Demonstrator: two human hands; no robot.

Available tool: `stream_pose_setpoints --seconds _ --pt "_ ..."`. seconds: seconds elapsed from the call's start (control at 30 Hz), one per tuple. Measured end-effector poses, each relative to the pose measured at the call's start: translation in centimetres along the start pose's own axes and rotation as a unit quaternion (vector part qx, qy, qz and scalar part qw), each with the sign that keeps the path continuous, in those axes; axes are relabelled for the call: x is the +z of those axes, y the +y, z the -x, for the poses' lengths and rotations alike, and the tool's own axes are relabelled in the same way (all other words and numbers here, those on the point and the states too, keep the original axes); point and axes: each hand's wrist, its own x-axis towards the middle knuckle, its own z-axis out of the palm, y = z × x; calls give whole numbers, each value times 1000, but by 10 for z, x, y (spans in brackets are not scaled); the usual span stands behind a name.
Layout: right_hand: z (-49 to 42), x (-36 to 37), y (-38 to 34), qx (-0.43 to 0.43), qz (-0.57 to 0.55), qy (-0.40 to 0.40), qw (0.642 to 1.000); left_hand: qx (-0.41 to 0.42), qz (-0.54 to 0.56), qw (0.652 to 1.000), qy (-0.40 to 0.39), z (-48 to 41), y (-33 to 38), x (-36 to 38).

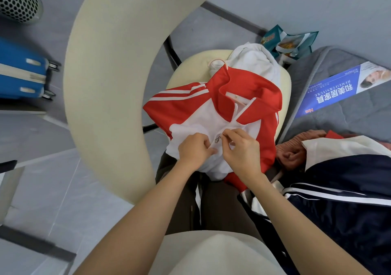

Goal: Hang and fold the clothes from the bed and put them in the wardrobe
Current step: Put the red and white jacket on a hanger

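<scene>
Only the head view here, so one angle. Dead centre, draped over the cream padded chair seat (179, 71), is the red and white zip-up track jacket (190, 114), with what looks like a pale pink plastic hanger (234, 99) peeking out inside the collar. Both hands are on the jacket front: the left hand (195, 149) has curled fingers pinching the white fabric just left of the zip, and the right hand (241, 149) pinches the cloth right at the small metal zipper pull (218, 139). I can't tell if it actually has the pull itself. My read is that it's being zipped up on the hanger. The stuff looks light, soft and a bit slick, so it'll slump and slide; I'd hold it taut below the zip, then carry it by the hanger hook, not the cloth. Count-wise there's one red jacket and one hanger that I can see. There's also one white hooded sweatshirt (251, 63) behind the jacket at 12 to 1 o'clock, one navy jacket with white stripes (349, 190) at 4 o'clock, and one pink knitted piece (294, 149) at 3 o'clock by the grey quilted mattress (349, 67). One blue hard-shell suitcase (21, 73) sits way out at 9 to 10 o'clock.
</scene>
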Motion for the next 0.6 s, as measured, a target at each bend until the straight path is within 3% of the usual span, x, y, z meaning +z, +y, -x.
stream_pose_setpoints --seconds 0.13,0.37,0.5,0.6 --pt "-16 -7 2 17 -62 -64 996 18 -35 993 113 9 4 7" --pt "-28 -10 18 -31 65 -212 975 23 64 986 149 15 1 31" --pt "-38 -2 20 17 42 -217 975 23 54 986 159 9 3 45" --pt "-35 1 24 0 88 -195 977 24 64 983 171 5 3 54"
